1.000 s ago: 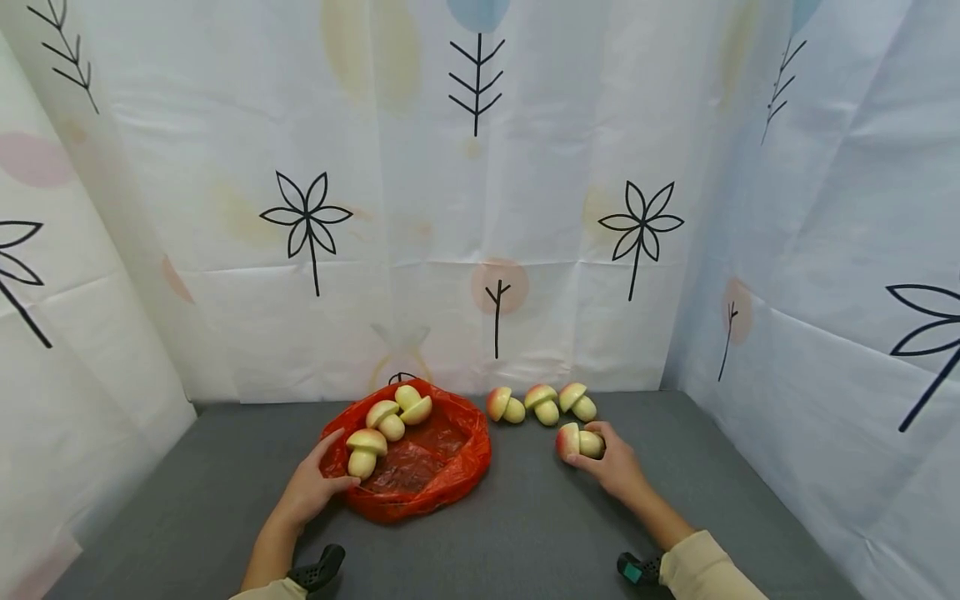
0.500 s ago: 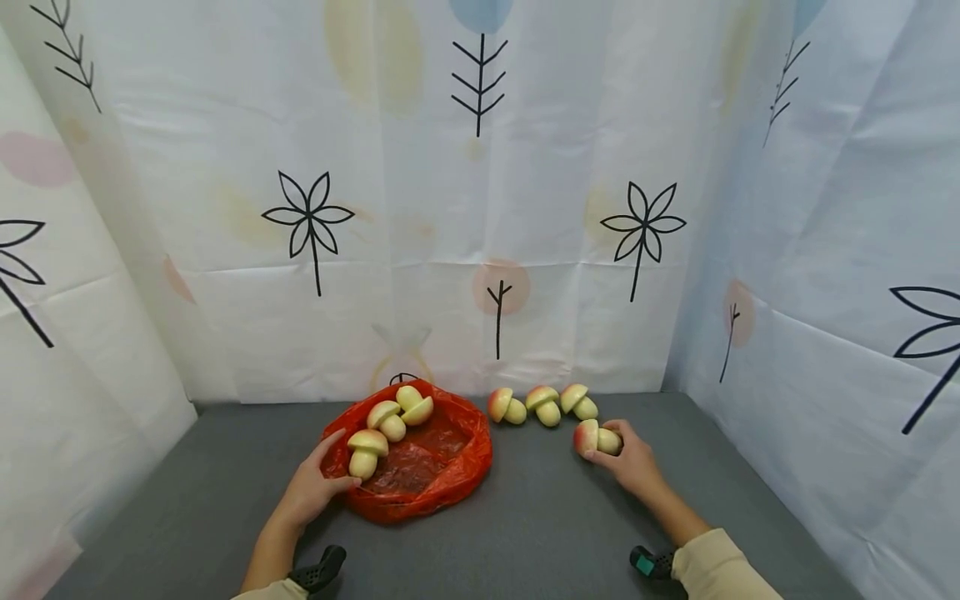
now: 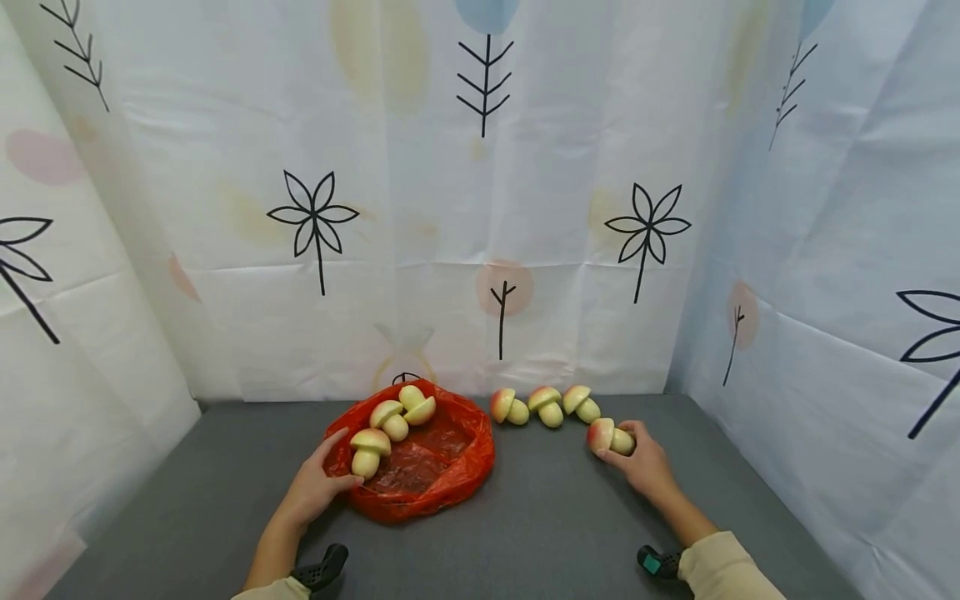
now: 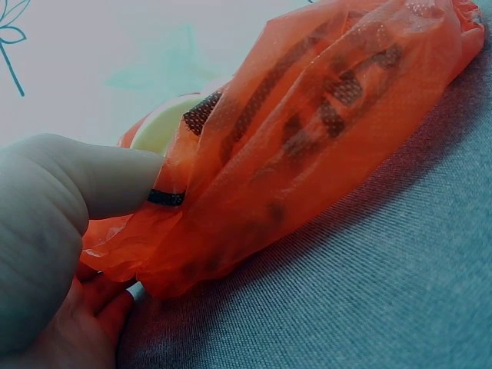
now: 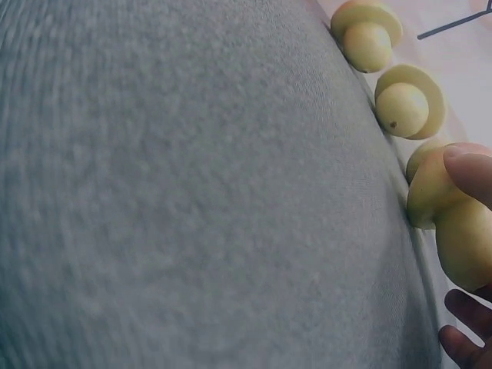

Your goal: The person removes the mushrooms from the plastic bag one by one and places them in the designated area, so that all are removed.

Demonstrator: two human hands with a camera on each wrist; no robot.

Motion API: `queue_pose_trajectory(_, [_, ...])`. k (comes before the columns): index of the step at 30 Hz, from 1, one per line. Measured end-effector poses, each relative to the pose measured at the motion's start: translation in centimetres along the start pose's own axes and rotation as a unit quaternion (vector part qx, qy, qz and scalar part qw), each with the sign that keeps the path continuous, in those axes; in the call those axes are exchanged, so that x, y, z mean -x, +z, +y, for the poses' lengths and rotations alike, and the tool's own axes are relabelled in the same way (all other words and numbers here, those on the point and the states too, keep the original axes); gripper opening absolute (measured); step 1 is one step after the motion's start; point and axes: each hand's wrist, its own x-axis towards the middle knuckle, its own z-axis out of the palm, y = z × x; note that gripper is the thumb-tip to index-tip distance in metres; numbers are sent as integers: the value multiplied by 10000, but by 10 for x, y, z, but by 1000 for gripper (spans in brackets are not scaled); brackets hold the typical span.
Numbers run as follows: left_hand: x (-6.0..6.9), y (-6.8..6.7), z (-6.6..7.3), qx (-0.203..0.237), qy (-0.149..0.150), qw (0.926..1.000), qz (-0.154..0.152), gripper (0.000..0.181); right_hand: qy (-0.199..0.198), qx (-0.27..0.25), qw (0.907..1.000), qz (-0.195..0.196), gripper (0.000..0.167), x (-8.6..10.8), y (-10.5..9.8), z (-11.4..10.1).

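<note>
My right hand point(image 3: 647, 463) holds a toy mushroom point(image 3: 602, 434) between thumb and fingers, its reddish cap facing left. In the right wrist view the thumb point(image 5: 470, 171) presses on that mushroom point(image 5: 463, 238). My left hand point(image 3: 313, 486) grips the left edge of a red plastic bag point(image 3: 457, 487), rolled open on the table. In the left wrist view the thumb point(image 4: 115, 178) lies over the bag's rim point(image 4: 254, 184), with fingers partly hidden beneath. Inside the bag, at its left and back, lie several mushrooms point(image 3: 367, 462).
Three more mushrooms point(image 3: 509, 407) point(image 3: 546, 406) point(image 3: 581, 403) stand in a row along the back edge of the grey table point(image 3: 540, 533), right of the bag. A white patterned curtain point(image 3: 420, 217) hangs behind and on both sides.
My right hand has moved to the right with the mushroom in its grip, closer to the right end of the row. My left hand has stayed on the bag's edge.
</note>
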Motion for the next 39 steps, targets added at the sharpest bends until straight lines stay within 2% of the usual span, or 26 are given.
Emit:
queue_pose_trajectory(4, [0,0,0,-35,-8,10000,-11,87,-22,21,10000,54,60,0,-2,3])
queue_pose_trajectory(10, [-1,0,-1,5,-39,10000,-1,89,107,34,9999,-76,61,-2,-7,8])
queue_pose_trajectory(24, [0,0,-1,87,-56,9999,-24,90,714,128,9973,-99,68,-15,-20,24])
queue_pose_trajectory(34, [1,0,-1,44,-89,9999,30,89,1234,56,9923,-113,71,-32,-18,26])
queue_pose_trajectory(39, [0,2,-1,48,-10,10000,61,89,1346,59,9909,-16,70,-40,-14,22])
